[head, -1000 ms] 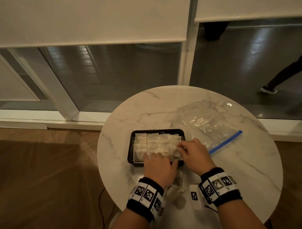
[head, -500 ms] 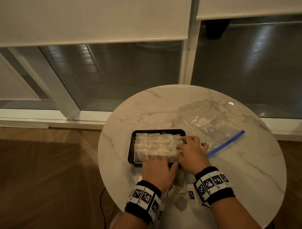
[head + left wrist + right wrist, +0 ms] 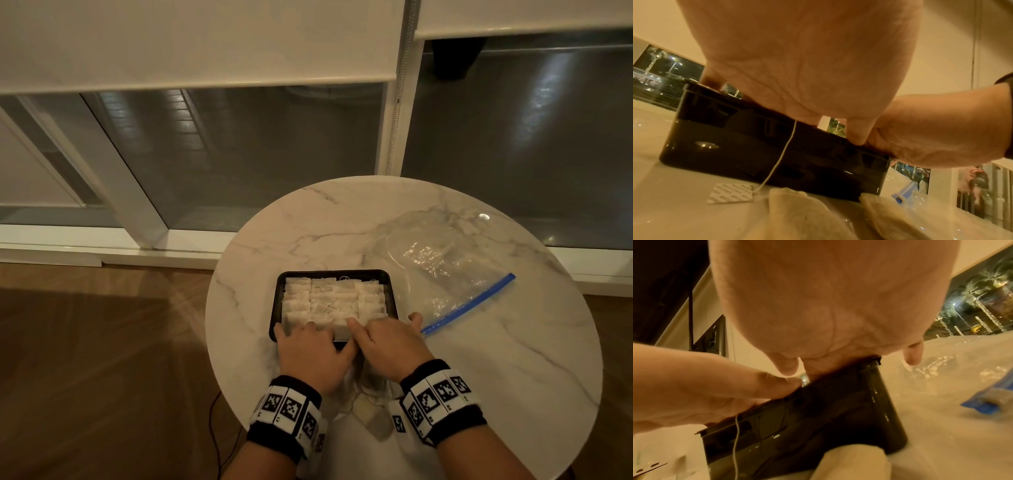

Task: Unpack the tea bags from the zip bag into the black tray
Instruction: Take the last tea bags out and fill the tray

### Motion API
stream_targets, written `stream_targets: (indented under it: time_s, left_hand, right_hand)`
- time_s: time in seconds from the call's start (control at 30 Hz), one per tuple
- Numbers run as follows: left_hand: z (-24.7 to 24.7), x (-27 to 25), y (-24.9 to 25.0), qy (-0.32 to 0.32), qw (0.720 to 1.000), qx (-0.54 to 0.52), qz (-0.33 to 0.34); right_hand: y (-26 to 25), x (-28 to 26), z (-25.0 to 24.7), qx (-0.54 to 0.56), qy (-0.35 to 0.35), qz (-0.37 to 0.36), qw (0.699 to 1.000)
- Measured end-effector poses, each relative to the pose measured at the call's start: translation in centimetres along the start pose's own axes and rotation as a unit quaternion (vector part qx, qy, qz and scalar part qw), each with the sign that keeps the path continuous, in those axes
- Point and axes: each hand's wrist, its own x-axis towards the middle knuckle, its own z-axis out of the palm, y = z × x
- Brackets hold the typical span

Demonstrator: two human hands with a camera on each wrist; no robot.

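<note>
The black tray (image 3: 393, 301) stands on the round marble table, packed with rows of white tea bags (image 3: 332, 298). My left hand (image 3: 310, 346) lies over the tray's near edge, fingers resting on the nearest row. Beside it, my right hand (image 3: 387, 337) covers the near right corner with fingers spread, thumb against the rim. From the left wrist view, the tray's glossy wall (image 3: 756, 146) shows under my palm, with a tag string hanging over it. The clear zip bag (image 3: 442, 267) with its blue zipper strip (image 3: 469, 305) lies flat to the right.
Loose tea bags (image 3: 368, 407) and a paper tag (image 3: 730, 193) lie on the table (image 3: 513, 359) between my wrists and the tray. The table's round edge is close on every side. Behind it are a window and wooden floor.
Both hands slid back from the middle rows to the tray's near edge. The right hand moved from the tray's right side to its near right corner.
</note>
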Motion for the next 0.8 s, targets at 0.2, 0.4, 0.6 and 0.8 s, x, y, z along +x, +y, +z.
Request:
stream_targets:
  time_s: [0.2, 0.4, 0.6, 0.8]
  left_hand:
    - [0.0, -0.1, -0.1, -0.004, 1.000, -0.011, -0.006]
    - [-0.3, -0.2, -0.2, -0.025, 1.000, -0.012, -0.008]
    - [-0.7, -0.2, 0.0, -0.045, 0.999, -0.009, 0.013]
    - [-1.0, -0.3, 0.3, -0.061, 0.998, -0.003, 0.016]
  right_hand:
    - [-0.2, -0.1, 0.0, 0.012, 0.012, 0.002, 1.000]
    - [-0.3, -0.2, 0.1, 0.029, 0.032, 0.003, 0.999]
    - [-1.3, -1.1, -0.2, 0.028, 0.056, -0.019, 0.998]
    - [-2.1, -0.7, 0.7, 0.031, 0.036, 0.004, 0.999]
